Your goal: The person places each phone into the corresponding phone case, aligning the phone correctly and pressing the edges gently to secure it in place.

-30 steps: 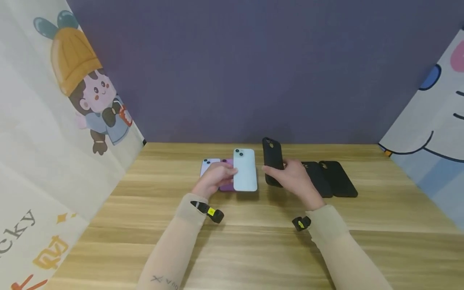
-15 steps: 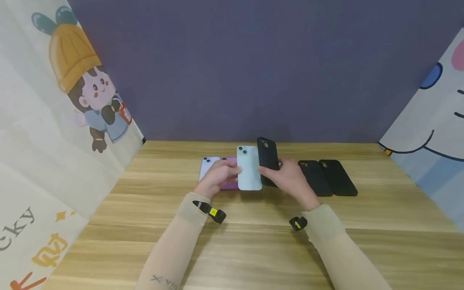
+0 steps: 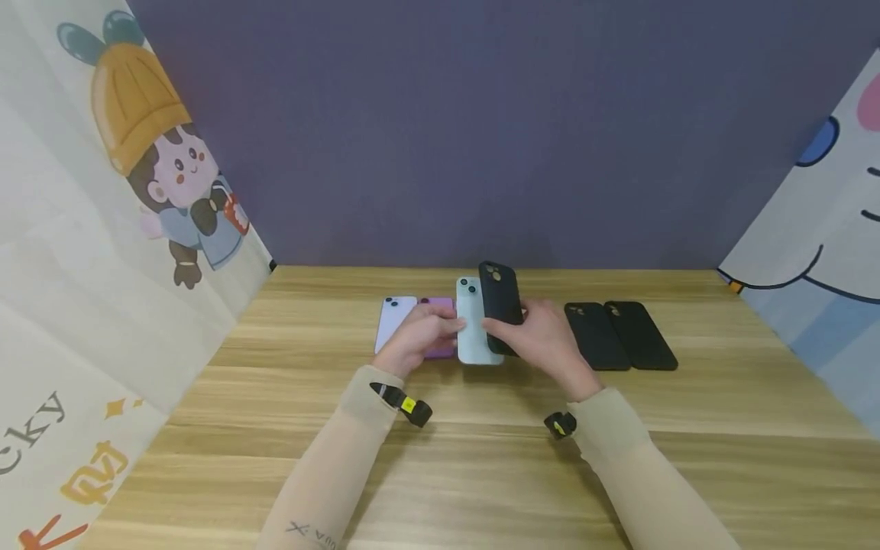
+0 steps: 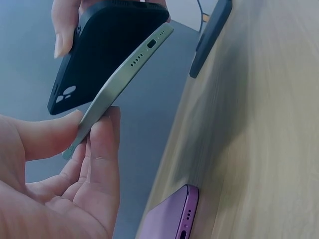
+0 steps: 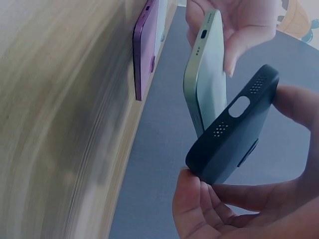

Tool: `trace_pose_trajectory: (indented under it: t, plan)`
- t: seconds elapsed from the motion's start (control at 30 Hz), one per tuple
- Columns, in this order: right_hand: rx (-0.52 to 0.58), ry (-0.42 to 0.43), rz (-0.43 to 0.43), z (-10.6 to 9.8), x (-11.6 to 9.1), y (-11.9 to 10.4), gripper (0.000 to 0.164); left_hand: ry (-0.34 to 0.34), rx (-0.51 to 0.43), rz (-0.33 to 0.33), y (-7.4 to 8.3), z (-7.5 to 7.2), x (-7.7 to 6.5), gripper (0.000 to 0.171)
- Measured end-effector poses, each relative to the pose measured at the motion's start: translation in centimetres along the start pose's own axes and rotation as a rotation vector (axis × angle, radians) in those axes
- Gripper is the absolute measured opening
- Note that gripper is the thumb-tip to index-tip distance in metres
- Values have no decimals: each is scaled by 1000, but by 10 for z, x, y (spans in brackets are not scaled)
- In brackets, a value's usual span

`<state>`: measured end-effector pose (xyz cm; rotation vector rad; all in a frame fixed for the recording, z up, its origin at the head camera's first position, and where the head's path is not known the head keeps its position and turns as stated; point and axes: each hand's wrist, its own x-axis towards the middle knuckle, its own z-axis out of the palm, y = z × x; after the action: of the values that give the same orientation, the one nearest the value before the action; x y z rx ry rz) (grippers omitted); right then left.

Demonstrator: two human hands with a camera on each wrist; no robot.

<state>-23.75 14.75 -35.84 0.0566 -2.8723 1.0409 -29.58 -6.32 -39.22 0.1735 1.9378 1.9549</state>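
My left hand (image 3: 422, 333) pinches a pale mint-green phone (image 3: 472, 328) by its left edge, thumb on the back and fingers underneath. The phone is held above the table with its camera side up. My right hand (image 3: 539, 334) grips a black phone case (image 3: 501, 298) by its right side, camera cutout at the top. The case is tilted and overlaps the phone's right part in the head view. In the right wrist view the phone's edge (image 5: 192, 82) meets the case's open inner side at an angle, and the case's port hole (image 5: 239, 106) faces the camera.
A lilac phone (image 3: 394, 321) and a purple phone (image 3: 440, 347) lie on the wooden table (image 3: 481, 473) at left, partly behind my left hand. Two black phone cases, a nearer one (image 3: 596, 336) and an outer one (image 3: 641, 336), lie at right. A dark panel (image 3: 440, 137) stands behind.
The mint phone has moved right and the black case left, so the gap between them has closed and the case now overlaps the phone. Both hands keep their hold.
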Motion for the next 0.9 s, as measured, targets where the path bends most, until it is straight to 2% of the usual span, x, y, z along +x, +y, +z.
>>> trace_pose_trajectory:
  t: [0.07,0.23,0.47,0.9]
  plan:
    - [-5,-11,13,1,0,-1,86,4,-10,-7,0,1,0,32]
    - [20,-34,41,2,-1,-3,90,2,-1,-13,1,4,-1,34]
    - [23,-44,46,4,-2,-6,97,-20,10,11,1,9,-1,32]
    - [-2,3,19,13,-6,-11,90,-42,3,42,0,13,-3,37]
